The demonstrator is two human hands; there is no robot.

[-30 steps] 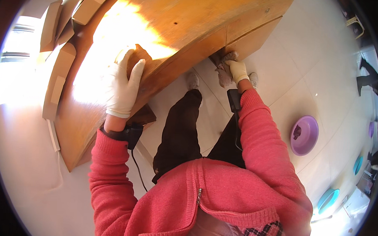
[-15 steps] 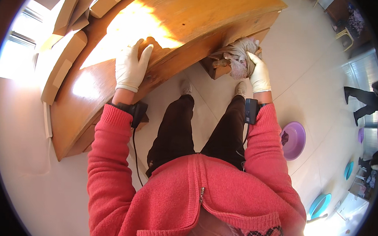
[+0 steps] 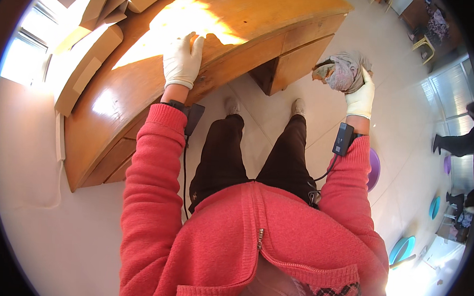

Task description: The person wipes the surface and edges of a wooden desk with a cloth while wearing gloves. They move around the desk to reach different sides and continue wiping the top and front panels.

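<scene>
1. At the far left, brown cardboard pieces (image 3: 87, 70) lean along the end of the wooden table (image 3: 102, 134); we suppose they were put there to be out of the way. Whether they rest on it we can't tell.
2. Our gloved left hand (image 3: 181, 61) lies on the tabletop just inside its curved front edge, fingers loosely spread and gripping nothing; we judge it a prop for our balance.
3. Farther right, the crumpled grey cloth (image 3: 345, 72) is held above the floor (image 3: 267, 123), apart from the table's right end. It is bunched up, probably so that no loose corner trails.
4. Our gloved right hand (image 3: 362, 95) is closed on that cloth's right side, perhaps because a side hold leaves its other side exposed.
5. Beyond, a purple basin (image 3: 373, 170) sits on the floor, partly hidden by our right sleeve (image 3: 347, 176).
</scene>
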